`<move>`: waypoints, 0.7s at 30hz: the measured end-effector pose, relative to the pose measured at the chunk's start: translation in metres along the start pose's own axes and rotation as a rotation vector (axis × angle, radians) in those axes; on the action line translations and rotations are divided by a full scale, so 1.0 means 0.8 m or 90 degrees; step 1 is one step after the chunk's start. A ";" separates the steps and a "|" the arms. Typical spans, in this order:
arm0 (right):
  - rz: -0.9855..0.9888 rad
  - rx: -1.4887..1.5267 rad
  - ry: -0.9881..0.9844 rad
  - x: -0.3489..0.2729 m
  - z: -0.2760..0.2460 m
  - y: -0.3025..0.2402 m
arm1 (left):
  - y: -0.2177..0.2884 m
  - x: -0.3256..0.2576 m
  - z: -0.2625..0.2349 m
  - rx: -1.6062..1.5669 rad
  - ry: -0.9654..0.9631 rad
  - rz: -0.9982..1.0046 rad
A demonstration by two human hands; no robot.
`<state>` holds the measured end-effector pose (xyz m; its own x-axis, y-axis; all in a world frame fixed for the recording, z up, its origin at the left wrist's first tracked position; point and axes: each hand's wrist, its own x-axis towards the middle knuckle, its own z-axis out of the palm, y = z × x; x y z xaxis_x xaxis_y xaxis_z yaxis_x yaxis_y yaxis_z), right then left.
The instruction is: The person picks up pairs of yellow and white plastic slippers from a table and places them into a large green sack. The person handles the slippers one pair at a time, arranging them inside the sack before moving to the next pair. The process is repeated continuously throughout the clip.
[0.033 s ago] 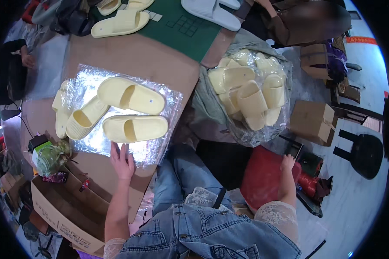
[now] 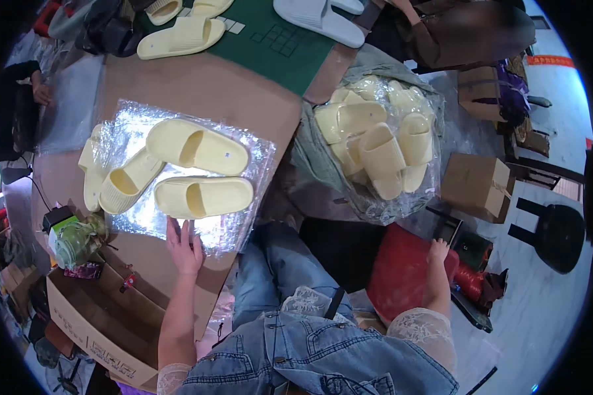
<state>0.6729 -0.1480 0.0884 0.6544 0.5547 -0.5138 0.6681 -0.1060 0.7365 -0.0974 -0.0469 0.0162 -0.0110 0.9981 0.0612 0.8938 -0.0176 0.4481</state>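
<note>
My left hand (image 2: 186, 249) lies open with its fingers spread on the front edge of a stack of clear plastic bags (image 2: 216, 236), its fingertips just below a pale yellow slipper (image 2: 207, 196). Behind that lies a second yellow slipper (image 2: 211, 153), and a third yellow slipper (image 2: 128, 189) is slanted to the left. Another yellow slipper (image 2: 92, 166) stands on its side at the stack's left edge. Over to the right, my right hand (image 2: 437, 251) has its fingers bent over the edge of a red chair seat (image 2: 402, 266); its fingertips are partly hidden.
A plastic-lined sack (image 2: 300, 158) full of yellow slippers stands right of the table. At the back, grey slippers (image 2: 319, 20) and yellow slippers lie on a green mat (image 2: 270, 59). An open carton (image 2: 99, 339) sits front left. Other people work at both far sides.
</note>
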 end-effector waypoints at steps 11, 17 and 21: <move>0.069 0.107 -0.180 -0.016 0.227 0.074 | 0.037 0.013 -0.017 0.108 0.000 -0.015; 0.072 0.933 0.148 0.053 0.172 0.000 | 0.165 0.019 0.001 0.041 0.115 -0.103; -0.045 1.233 0.196 0.166 -0.023 -0.053 | 0.279 0.046 0.046 -0.304 -0.023 -0.175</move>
<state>0.7252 -0.0548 -0.0032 0.6832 0.6754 -0.2775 0.2498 -0.5733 -0.7804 0.1179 -0.0119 0.0857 -0.1917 0.9712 -0.1417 0.5579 0.2266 0.7984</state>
